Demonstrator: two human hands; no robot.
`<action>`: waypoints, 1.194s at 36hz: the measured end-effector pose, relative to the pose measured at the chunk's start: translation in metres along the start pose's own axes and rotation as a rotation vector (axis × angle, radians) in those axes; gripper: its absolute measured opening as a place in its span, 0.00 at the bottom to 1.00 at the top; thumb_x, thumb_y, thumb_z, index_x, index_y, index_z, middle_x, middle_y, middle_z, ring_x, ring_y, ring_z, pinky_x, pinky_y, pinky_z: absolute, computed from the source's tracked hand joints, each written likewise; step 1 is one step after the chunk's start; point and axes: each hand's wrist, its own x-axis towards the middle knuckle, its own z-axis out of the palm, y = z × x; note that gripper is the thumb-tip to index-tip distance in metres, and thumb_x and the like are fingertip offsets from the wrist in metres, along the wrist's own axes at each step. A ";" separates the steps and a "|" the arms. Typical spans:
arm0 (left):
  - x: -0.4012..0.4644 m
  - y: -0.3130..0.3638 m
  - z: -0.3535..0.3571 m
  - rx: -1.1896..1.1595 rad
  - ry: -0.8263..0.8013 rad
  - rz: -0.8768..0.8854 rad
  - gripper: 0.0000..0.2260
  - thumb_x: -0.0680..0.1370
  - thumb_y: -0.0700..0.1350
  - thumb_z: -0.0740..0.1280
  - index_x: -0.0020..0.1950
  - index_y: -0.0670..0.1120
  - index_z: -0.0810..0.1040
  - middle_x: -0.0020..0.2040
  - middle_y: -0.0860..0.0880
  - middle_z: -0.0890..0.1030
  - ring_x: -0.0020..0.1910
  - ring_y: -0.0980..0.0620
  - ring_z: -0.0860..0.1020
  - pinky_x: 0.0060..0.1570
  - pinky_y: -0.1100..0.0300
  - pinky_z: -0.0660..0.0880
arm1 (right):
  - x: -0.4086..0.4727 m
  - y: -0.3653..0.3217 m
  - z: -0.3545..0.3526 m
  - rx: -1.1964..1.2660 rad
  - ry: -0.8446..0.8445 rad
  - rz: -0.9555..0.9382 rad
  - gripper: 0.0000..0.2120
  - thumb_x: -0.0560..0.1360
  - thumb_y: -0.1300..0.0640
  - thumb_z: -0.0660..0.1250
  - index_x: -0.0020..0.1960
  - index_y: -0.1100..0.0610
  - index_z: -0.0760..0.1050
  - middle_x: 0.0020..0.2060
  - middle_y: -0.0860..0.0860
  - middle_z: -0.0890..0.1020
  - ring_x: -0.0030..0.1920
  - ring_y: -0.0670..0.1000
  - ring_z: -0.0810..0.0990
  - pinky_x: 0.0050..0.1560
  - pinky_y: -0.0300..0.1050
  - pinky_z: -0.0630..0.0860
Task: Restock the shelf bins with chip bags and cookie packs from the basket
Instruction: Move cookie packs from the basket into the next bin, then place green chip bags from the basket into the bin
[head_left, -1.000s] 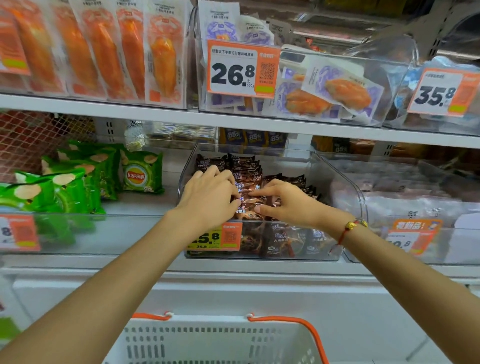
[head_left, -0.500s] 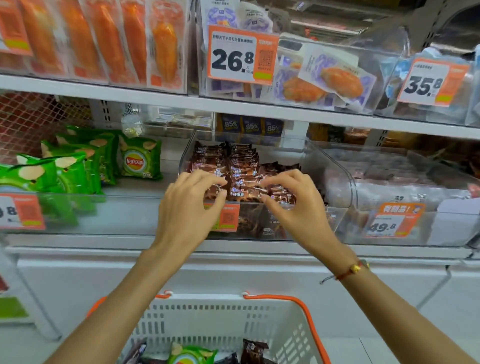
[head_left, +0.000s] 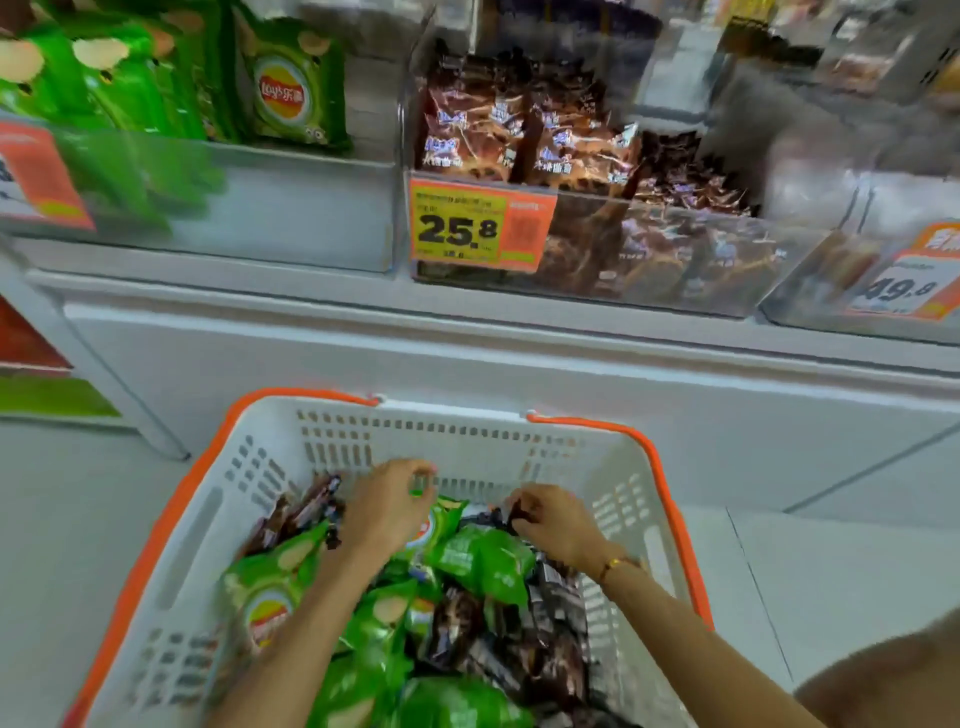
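A white basket (head_left: 467, 431) with orange handles sits on the floor below the shelf, holding several green chip bags (head_left: 483, 561) and brown cookie packs (head_left: 550, 660). My left hand (head_left: 387, 506) is down in the basket, fingers pinching the top edge of a green chip bag (head_left: 439, 522). My right hand (head_left: 550, 519) is beside it, fingers curled round the end of a brown cookie pack (head_left: 519, 512). On the shelf above, a clear bin (head_left: 675, 270) holds brown cookie packs, and the bin (head_left: 291, 208) to its left holds green chip bags.
An orange price tag reading 25.8 (head_left: 478, 226) hangs on the cookie bin's front. Another clear bin with a 49.8 tag (head_left: 898, 283) stands at the right. The white shelf base (head_left: 467, 358) rises just behind the basket. Grey floor tiles (head_left: 831, 571) lie on both sides.
Both hands have left the cookie bin on the shelf and dropped into the basket. The view has tilted down. The left hand now pinches a chip bag, the right a cookie pack.
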 end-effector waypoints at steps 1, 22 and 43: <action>0.001 -0.008 0.006 0.044 -0.049 0.013 0.11 0.78 0.45 0.68 0.59 0.49 0.80 0.59 0.50 0.81 0.59 0.50 0.77 0.57 0.56 0.73 | -0.001 0.002 0.009 -0.019 -0.039 0.003 0.07 0.76 0.57 0.66 0.53 0.56 0.77 0.50 0.57 0.80 0.49 0.57 0.78 0.52 0.52 0.76; 0.003 -0.017 0.025 -0.153 -0.554 -0.063 0.17 0.81 0.49 0.62 0.70 0.50 0.71 0.72 0.49 0.69 0.71 0.50 0.68 0.70 0.54 0.64 | 0.010 -0.010 0.001 0.074 -0.341 0.076 0.27 0.72 0.55 0.72 0.67 0.56 0.65 0.54 0.52 0.74 0.50 0.50 0.73 0.47 0.42 0.73; -0.004 0.043 -0.165 -0.416 -0.361 0.177 0.21 0.65 0.59 0.77 0.56 0.55 0.82 0.56 0.54 0.83 0.58 0.57 0.79 0.55 0.66 0.74 | -0.038 -0.150 -0.154 0.078 0.066 -0.288 0.12 0.73 0.48 0.71 0.55 0.49 0.77 0.52 0.46 0.81 0.50 0.46 0.79 0.56 0.48 0.76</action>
